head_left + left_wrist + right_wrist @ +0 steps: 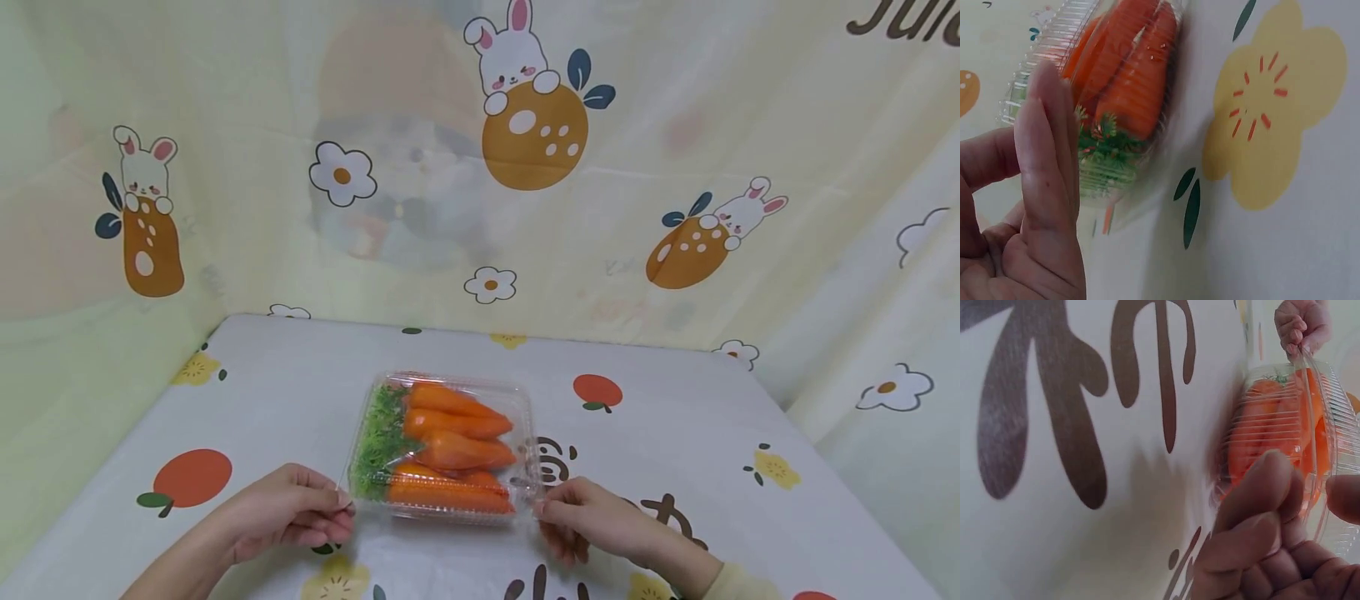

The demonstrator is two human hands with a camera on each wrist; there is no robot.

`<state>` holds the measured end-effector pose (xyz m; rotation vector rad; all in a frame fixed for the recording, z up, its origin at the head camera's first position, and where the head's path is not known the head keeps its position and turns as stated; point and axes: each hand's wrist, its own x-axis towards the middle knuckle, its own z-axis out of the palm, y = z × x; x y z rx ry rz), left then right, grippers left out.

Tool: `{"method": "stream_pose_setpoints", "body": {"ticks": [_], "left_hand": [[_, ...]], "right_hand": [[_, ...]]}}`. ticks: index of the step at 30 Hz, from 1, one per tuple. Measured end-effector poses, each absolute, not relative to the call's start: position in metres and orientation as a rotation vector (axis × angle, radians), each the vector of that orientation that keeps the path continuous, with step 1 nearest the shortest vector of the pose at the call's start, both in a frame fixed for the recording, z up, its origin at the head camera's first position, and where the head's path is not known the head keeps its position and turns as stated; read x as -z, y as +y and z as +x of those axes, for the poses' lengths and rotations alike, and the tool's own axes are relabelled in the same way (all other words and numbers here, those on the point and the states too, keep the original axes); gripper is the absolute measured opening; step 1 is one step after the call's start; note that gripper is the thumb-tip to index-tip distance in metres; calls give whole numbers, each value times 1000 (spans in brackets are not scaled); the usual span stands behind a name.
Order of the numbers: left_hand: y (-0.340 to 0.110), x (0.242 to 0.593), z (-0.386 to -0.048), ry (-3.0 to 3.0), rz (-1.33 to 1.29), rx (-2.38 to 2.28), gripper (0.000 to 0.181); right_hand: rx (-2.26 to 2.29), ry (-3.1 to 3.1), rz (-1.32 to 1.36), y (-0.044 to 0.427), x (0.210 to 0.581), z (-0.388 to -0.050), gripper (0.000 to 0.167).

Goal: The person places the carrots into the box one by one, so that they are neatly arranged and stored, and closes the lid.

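Observation:
A clear plastic clamshell box point(529, 446) lies on the table with its ribbed lid down. Inside are several orange carrots point(459, 451), their green leafy tops point(377, 450) gathered along the left side. My left hand point(288, 510) pinches the near left corner of the rim between thumb and forefinger. At the near right corner, my right hand point(588, 518) holds the rim, thumb on one side and curled fingers on the other. The right wrist view shows lid and base rims close together near the left hand point(1302, 326), with a narrow gap towards the right.
Under the box is a white tablecloth point(675, 450) printed with fruit, flowers and brown lettering. Behind the table hangs a pale yellow curtain point(420, 292) with rabbit prints, and more cloth hangs at both sides.

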<state>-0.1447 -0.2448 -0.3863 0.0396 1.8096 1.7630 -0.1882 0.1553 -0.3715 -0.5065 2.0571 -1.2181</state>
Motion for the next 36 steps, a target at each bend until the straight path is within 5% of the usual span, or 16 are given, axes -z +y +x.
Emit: {"method": "stream_pose_setpoints", "body": {"ticks": [36], "left_hand": [[-239, 391, -147, 1819, 15, -1843, 20]], "right_hand": [[1444, 1754, -362, 161, 384, -189, 24]]}}
